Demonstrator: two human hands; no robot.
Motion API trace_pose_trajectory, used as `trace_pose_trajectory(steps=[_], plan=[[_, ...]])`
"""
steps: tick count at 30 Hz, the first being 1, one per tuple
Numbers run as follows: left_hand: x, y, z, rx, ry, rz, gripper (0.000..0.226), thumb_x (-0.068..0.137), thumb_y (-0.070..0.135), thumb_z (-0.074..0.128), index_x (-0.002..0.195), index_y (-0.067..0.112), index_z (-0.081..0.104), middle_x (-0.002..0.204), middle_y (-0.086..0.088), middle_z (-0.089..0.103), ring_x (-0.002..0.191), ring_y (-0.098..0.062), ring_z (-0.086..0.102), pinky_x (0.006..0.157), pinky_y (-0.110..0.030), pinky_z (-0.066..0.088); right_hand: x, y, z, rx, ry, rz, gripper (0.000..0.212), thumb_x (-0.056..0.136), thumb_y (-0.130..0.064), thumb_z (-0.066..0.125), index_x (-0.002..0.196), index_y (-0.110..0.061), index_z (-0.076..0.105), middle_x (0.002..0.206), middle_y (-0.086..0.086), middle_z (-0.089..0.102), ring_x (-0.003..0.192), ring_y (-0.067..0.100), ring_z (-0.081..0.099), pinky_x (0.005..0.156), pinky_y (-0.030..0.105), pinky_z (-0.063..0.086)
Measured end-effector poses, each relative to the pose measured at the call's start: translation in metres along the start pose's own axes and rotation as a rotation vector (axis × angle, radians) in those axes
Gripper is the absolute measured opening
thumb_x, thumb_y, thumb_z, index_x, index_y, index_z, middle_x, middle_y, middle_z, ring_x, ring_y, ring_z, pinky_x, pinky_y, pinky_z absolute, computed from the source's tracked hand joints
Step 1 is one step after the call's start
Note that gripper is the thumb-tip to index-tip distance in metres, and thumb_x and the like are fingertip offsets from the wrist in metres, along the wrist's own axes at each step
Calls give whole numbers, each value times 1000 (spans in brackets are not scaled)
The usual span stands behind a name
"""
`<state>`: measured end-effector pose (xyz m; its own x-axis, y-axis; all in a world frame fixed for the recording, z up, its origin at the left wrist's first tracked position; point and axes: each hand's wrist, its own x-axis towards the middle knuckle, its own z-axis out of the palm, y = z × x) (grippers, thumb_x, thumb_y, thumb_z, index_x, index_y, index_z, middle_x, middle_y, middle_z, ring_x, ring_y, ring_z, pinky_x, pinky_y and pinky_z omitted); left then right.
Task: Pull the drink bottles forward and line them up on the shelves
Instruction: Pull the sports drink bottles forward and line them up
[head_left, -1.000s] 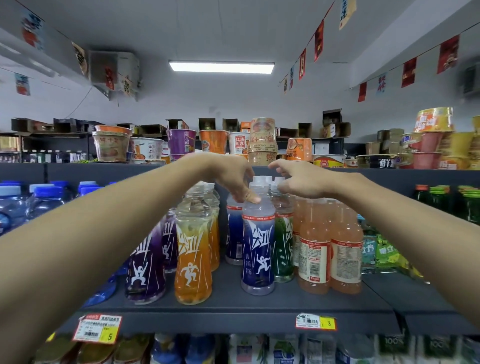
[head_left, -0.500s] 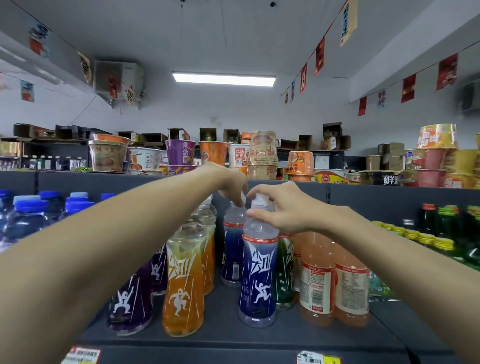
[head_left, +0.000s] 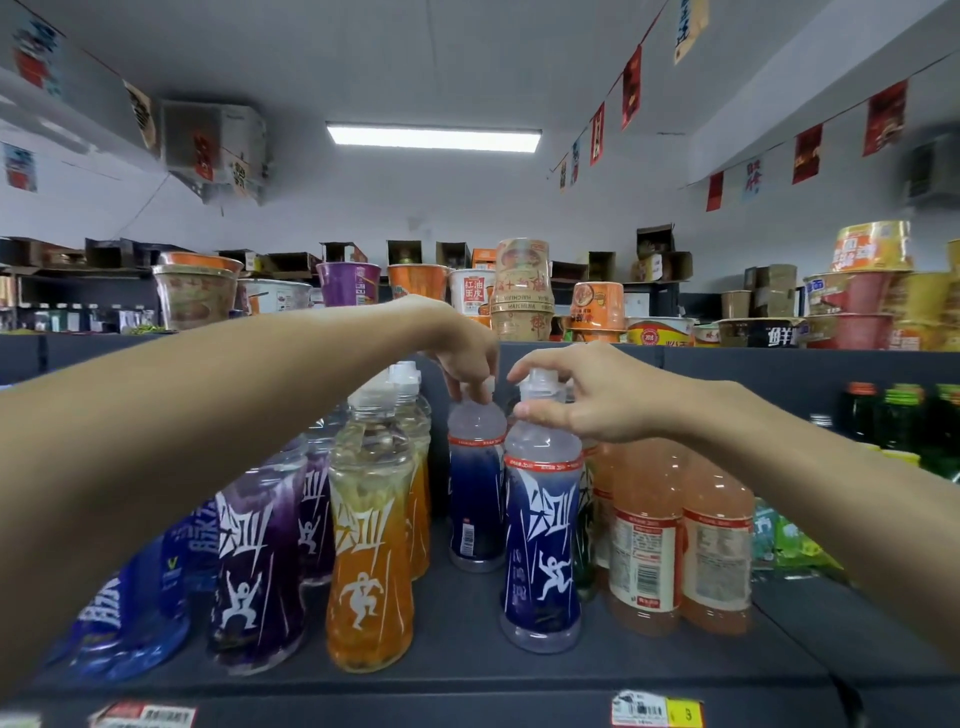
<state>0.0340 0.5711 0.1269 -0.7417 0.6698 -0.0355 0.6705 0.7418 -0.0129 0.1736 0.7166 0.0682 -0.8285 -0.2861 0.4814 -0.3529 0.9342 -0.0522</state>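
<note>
Blue bottles gripped at caps, shelf front.
Right hand pinching front blue bottle; left hand pinching rear blue bottle; both upright, blue liquid inside.

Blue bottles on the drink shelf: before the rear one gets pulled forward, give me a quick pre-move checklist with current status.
1. Left hand on the rear blue bottle top: ok, fingers close around its cap.
2. Right hand on the front blue bottle: ok, pinching its neck.
3. Front blue bottle upright near the shelf edge: ok.
4. Free shelf space in front of the rear blue bottle: ok, bare strip beside the orange bottle.
5. Rear bottle label facing forward: not ok, barcode side shows.
6. Firmness of either grip: cannot tell.
</note>
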Motion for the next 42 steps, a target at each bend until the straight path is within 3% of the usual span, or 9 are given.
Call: trace_pose_trajectory(steps=[8, 12, 14, 17, 22, 26, 32, 39, 42], plan=[[-6, -1, 6, 183, 73, 77, 26, 87, 8, 67, 100, 31, 63, 101, 0, 63, 91, -15, 59, 65, -27, 42, -4, 2, -2, 24, 2, 24, 41, 93, -53, 62, 131, -37, 58, 124, 4, 66, 114, 21, 60, 88, 37, 50], [-14, 0, 6, 61, 2, 55, 35, 89, 17, 69, 123, 26, 62, 113, 1, 59, 106, -19, 60, 78, -32, 56, -3, -2, 1, 29, 13, 12, 42, 92, -53, 62, 131, -38, 57, 127, 4, 65, 115, 21, 60, 83, 32, 49], [-15, 3, 8, 47, 15, 32, 44, 88, 32, 73, 129, 20, 60, 108, 0, 65, 96, -16, 68, 77, -33, 61, -2, -3, 2, 32, 16, 1, 40, 93, -52, 62, 130, -38, 57, 128, 3, 64, 116, 22, 59, 82, 31, 47], [-13, 6, 11, 123, 124, 27, 43, 87, 36, 74, 122, 13, 64, 93, -1, 73, 76, -12, 74, 62, -25, 56, -4, -3, 2, 29, 11, 8, 40, 93, -52, 62, 130, -37, 57, 126, 5, 66, 114, 23, 60, 86, 35, 49], [-16, 9, 14, 200, 158, 80, 34, 85, 25, 77, 116, 18, 67, 89, 5, 68, 84, -13, 66, 70, -27, 51, -6, -3, 3, 35, 33, 3, 44, 93, -54, 62, 133, -36, 57, 127, 6, 67, 115, 23, 61, 87, 33, 47], [-16, 9, 14, 259, 190, 108, 32, 82, 23, 78, 113, 22, 70, 85, 10, 65, 81, -9, 60, 65, -25, 46, -6, -3, 3, 27, 17, 14, 46, 92, -56, 60, 134, -37, 55, 118, 13, 70, 110, 28, 66, 94, 44, 52], [-10, 6, 16, 306, 234, 132, 21, 79, 20, 81, 77, 33, 64, 72, 13, 63, 70, -5, 60, 54, -20, 41, -5, 0, 5, 29, 20, 2, 46, 92, -57, 60, 134, -38, 54, 115, 16, 71, 107, 32, 67, 91, 45, 54], [-16, 6, 19, 318, 212, 123, 38, 78, 19, 81, 115, 25, 73, 106, 4, 70, 90, -13, 63, 76, -30, 55, -3, 3, 6, 46, 30, 2, 45, 91, -57, 61, 133, -40, 54, 114, 13, 71, 105, 30, 66, 73, 20, 45], [-18, 8, 19, 314, 216, 119, 38, 79, 20, 80, 116, 25, 73, 102, 5, 70, 85, -10, 62, 67, -25, 50, -3, 3, 8, 47, 36, 2, 45, 92, -56, 60, 134, -39, 54, 116, 13, 70, 106, 31, 66, 78, 29, 49]])
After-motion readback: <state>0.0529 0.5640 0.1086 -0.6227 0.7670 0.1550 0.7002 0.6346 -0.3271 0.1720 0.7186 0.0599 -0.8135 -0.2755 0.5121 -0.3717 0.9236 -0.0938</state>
